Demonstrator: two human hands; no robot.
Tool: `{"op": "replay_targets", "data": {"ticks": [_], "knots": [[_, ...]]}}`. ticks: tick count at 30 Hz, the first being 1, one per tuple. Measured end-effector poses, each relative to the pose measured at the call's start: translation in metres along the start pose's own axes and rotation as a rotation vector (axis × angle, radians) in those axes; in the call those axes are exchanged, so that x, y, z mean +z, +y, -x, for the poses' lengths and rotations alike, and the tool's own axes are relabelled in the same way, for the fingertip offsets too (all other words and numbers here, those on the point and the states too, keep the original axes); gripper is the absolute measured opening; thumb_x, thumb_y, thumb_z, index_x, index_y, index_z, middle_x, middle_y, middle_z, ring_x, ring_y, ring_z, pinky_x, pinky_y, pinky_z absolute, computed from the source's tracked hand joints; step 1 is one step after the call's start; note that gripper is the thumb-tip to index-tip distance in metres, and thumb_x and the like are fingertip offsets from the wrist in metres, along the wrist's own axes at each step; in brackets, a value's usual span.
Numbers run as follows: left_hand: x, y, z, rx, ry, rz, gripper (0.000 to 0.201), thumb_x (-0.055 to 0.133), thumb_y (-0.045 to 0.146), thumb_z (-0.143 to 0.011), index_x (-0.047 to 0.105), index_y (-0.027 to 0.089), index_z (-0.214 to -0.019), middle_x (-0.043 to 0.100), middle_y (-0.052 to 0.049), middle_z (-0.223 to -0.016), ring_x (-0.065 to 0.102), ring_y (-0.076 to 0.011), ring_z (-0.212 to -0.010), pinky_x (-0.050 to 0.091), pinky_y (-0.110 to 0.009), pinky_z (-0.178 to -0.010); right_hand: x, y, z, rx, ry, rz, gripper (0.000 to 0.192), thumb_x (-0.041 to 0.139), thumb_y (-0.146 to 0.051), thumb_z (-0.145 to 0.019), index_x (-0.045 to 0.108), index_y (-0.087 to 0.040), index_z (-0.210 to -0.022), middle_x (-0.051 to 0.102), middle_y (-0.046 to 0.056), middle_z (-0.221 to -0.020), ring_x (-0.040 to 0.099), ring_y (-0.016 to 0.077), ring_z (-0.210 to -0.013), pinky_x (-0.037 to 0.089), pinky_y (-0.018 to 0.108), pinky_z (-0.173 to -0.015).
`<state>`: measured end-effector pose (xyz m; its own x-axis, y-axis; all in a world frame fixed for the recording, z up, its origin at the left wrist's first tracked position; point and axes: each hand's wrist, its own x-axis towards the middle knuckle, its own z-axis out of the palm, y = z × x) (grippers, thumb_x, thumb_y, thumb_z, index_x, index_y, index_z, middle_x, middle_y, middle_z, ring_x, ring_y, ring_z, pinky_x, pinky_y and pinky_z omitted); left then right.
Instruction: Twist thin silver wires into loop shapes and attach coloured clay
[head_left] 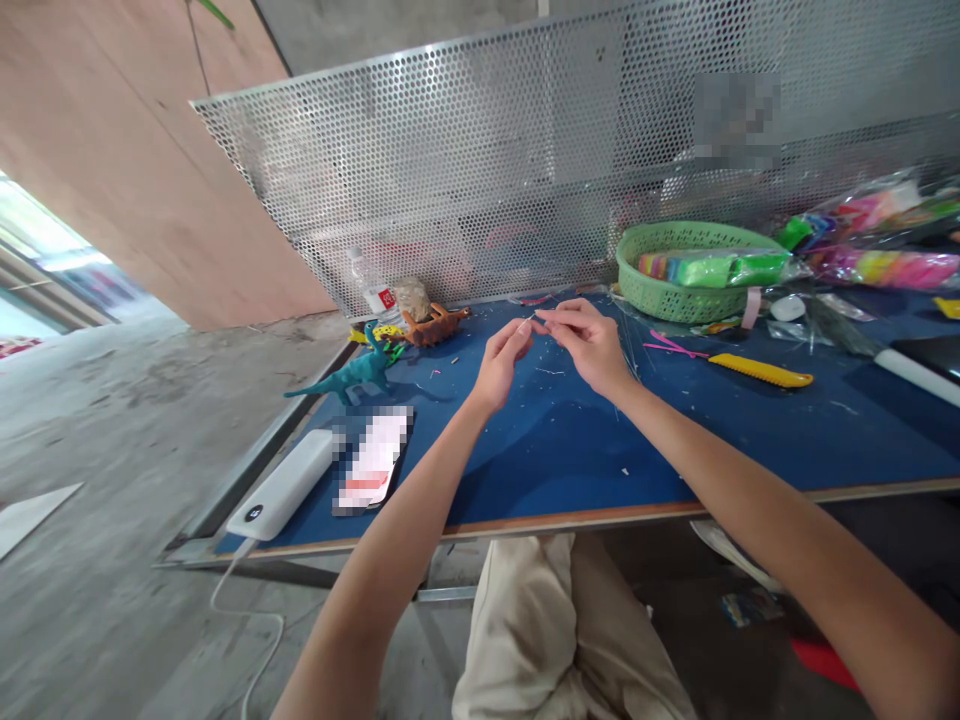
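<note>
My left hand (505, 362) and my right hand (589, 345) meet above the blue tabletop (540, 440), fingertips almost touching. Each is closed in a pinch. Between the fingertips shows a tiny thin piece, too small to name. Right of my right hand lie a pink strip (675, 346) and a yellow utility knife (761, 371). To the left of my left hand stand a teal toy dinosaur (352, 376) and a brown toy dinosaur (435, 328). Small scraps and thin strands are scattered on the table around both hands.
A green basket (675, 297) with colourful packets stands at the back right, beside more plastic packs (885, 265). A perforated metal panel (480, 170) rises behind. At left are a bottle (367, 285), a phone (375, 460) and a white power bank (285, 487) with a cable.
</note>
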<state>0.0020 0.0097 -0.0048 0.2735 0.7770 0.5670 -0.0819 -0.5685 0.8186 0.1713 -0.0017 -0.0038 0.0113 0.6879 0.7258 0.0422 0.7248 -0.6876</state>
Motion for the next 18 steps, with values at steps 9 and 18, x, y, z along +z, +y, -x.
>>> {"op": "replay_targets", "data": {"ticks": [9, 18], "knots": [[0.0034, 0.0016, 0.0004, -0.006, 0.010, 0.008, 0.046, 0.053, 0.065, -0.098, 0.066, 0.022, -0.087, 0.046, 0.000, -0.071, 0.041, -0.0136, -0.064, 0.037, -0.029, -0.062, 0.0035, 0.0052, -0.0012, 0.075, 0.086, -0.144, 0.021, 0.075, -0.038, -0.090, 0.081, -0.029, -0.108, 0.077, 0.003, -0.099, 0.062, 0.0140, -0.070, 0.053, 0.032, -0.066], [0.0048, 0.0048, 0.0009, -0.039, 0.066, 0.157, 0.036, 0.069, 0.058, -0.091, 0.070, 0.023, -0.102, 0.036, 0.005, -0.064, 0.034, -0.0112, -0.059, 0.029, -0.026, -0.058, 0.0031, -0.0020, 0.0001, -0.017, 0.029, -0.088, 0.015, 0.074, -0.036, -0.090, 0.080, -0.026, -0.100, 0.075, 0.002, -0.096, 0.065, 0.0153, -0.079, 0.053, 0.031, -0.069]]}}
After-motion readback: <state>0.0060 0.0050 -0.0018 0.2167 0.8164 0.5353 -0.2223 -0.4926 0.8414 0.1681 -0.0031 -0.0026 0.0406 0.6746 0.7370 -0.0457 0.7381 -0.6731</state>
